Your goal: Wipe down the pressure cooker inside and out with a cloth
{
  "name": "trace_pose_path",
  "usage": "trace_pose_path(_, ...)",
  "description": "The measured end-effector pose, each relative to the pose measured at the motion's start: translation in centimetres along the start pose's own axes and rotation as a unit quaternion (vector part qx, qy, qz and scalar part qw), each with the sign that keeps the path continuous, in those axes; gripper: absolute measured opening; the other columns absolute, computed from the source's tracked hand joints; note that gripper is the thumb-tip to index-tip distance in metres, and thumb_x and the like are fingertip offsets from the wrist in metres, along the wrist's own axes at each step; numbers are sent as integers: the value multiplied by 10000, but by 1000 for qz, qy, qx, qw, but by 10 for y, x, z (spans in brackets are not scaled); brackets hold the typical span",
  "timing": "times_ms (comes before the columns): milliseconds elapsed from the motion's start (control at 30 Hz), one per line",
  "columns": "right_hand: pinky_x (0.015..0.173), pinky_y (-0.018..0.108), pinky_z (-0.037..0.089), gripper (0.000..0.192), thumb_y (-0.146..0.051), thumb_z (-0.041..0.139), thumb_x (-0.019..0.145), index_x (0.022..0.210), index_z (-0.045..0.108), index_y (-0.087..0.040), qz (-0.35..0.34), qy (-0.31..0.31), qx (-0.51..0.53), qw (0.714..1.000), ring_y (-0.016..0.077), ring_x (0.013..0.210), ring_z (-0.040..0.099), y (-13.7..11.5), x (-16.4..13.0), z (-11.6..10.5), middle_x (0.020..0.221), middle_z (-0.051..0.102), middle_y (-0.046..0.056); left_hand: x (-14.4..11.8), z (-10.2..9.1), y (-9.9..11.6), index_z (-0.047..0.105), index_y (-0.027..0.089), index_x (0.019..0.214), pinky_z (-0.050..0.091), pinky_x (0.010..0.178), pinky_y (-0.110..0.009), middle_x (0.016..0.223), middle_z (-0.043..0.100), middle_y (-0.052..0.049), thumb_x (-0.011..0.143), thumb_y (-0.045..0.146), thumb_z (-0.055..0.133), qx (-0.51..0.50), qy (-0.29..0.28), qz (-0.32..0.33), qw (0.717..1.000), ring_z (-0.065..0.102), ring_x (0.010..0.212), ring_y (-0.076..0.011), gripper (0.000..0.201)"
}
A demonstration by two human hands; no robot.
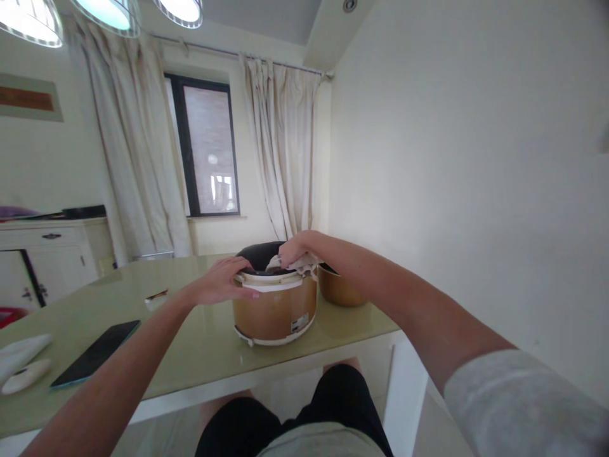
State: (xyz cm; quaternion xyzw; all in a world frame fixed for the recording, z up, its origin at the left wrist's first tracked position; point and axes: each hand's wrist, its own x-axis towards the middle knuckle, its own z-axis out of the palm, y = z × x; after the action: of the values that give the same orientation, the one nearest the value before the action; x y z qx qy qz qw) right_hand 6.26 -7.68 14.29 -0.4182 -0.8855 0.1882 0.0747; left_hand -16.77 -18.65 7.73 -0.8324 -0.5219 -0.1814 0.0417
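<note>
Rice cooker [269,311], gold-sided with white rim and base: we find it standing on the worktop [190,349], near the front edge. We note the left hand [223,279] with its grip pinching the cooker's near-left rim, thumb outside. We record the right hand [295,249] with its grip bunched on a pale cloth [308,264] at the rim's right side. Just right of the cooker we see a gold pot [339,289], partly hidden by the right forearm. Well to the left lies a dark tablet [98,352]; beyond the worktop, a window [212,149].
</note>
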Motion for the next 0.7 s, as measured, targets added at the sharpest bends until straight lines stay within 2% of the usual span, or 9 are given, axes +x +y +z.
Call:
trace_pose_path(67, 804, 350, 585, 264, -354, 797, 698, 865, 776, -151, 24, -28, -66, 997, 241, 835, 717, 3, 0, -10, 820, 758, 48, 0, 1, 0, 737, 228, 1159, 458, 1092, -429, 1224, 748, -89, 726, 803, 699, -1, 5, -1, 1000, 655, 1203, -335, 721)
trace_pose_path(133, 827, 357, 583, 218, -289, 824, 637, 813, 773, -170, 34, -51, -134, 989, 233, 826, 713, 6, 1, -13, 778, 748, 19, 0, 3, -1, 735, 232, 1198, 440, 1117, -436, 1260, 741, -93, 729, 806, 698, -8, 10, -2, 1000, 646, 1226, -338, 743)
trace_pose_path(233, 854, 383, 582, 140, -213, 834, 596, 696, 739, -198, 48, -72, -172, 981, 243, 822, 713, 4, 3, -4, 729, 737, 9, -1, 4, -2, 697, 245, 1342, 378, 1191, -462, 1386, 702, -103, 744, 807, 694, -21, 6, -4, 1000, 604, 1320, -349, 821)
trace_pose_path(300, 840, 374, 587, 123, -252, 833, 639, 676, 732, -191, 58, -95, -104, 988, 243, 802, 723, -2, 6, 7, 743, 750, 23, -1, 4, -4, 648, 244, 1437, 354, 1218, -475, 1471, 659, -116, 747, 806, 695, -19, 0, -9, 1000, 562, 1387, -362, 892)
trace_pose_path(367, 822, 341, 585, 184, -332, 807, 720, 730, 754, -156, 56, -114, 9, 992, 223, 779, 735, -11, 7, 15, 795, 770, 32, -1, 5, -5, 620, 238, 1480, 352, 1226, -480, 1522, 626, -129, 732, 808, 707, -9, 5, -20, 1000, 530, 1429, -381, 945)
trace_pose_path(500, 813, 319, 592, 352, -497, 768, 833, 901, 779, -152, 24, -122, 186, 975, 215, 806, 758, -24, 2, 19, 917, 814, 45, 0, 8, -7, 542, 211, 1547, 362, 1226, -485, 1552, 600, -142, 712, 777, 741, -12, 27, -20, 999, 539, 1425, -401, 1028)
trace_pose_path(600, 828, 320, 601, 399, -552, 824, 791, 933, 778, -182, 15, -123, 218, 968, 224, 843, 765, -22, -4, 16, 935, 826, 48, 0, 8, -5, 400, 160, 1636, 345, 1239, -492, 1612, 529, -175, 709, 752, 751, -39, 28, -15, 999, 521, 1447, -391, 1155)
trace_pose_path(700, 814, 312, 596, 466, -597, 843, 749, 964, 785, -188, 24, -134, 134, 982, 223, 851, 765, -11, -7, 12, 939, 823, 51, 0, 1, -1, 387, 154, 1648, 341, 1240, -509, 1625, 509, -187, 681, 764, 760, -47, 0, -43, 998, 494, 1466, -403, 1202)
